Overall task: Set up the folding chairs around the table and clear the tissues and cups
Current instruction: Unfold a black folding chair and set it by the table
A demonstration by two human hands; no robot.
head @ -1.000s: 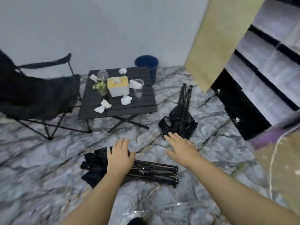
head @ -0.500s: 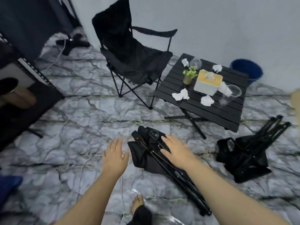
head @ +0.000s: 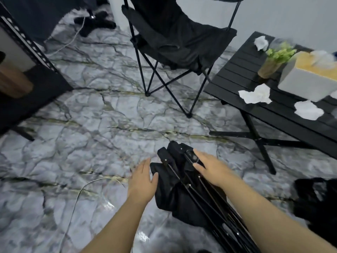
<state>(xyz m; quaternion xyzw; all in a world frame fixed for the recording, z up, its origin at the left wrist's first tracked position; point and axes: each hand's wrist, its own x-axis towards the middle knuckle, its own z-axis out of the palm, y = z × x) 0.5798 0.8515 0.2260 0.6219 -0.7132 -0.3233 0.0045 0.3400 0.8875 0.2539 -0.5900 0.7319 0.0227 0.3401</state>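
Observation:
A folded black chair (head: pixel 184 190) lies on the marble floor in front of me. My left hand (head: pixel 143 179) hovers open at its left side, thumb touching the fabric. My right hand (head: pixel 209 168) rests flat and open on top of the frame near its upper end. An unfolded black chair (head: pixel 175 39) stands at the top centre. The low black slatted table (head: pixel 244 77) at the right carries crumpled white tissues (head: pixel 256 94), a tissue box (head: pixel 308 77) and a small plant pot (head: pixel 273 61). A second folded chair (head: pixel 317 199) lies at the right edge.
A black metal shelf rack (head: pixel 27 57) stands at the left with a wooden object on it. A thin white cable (head: pixel 80 194) runs across the floor by my left arm. A black stand base (head: pixel 94 22) sits at the far top left.
My view has swung left and moved closer to the floor. Both hands have come down onto the folded chair; the right hand now lies on its frame, the left at its side.

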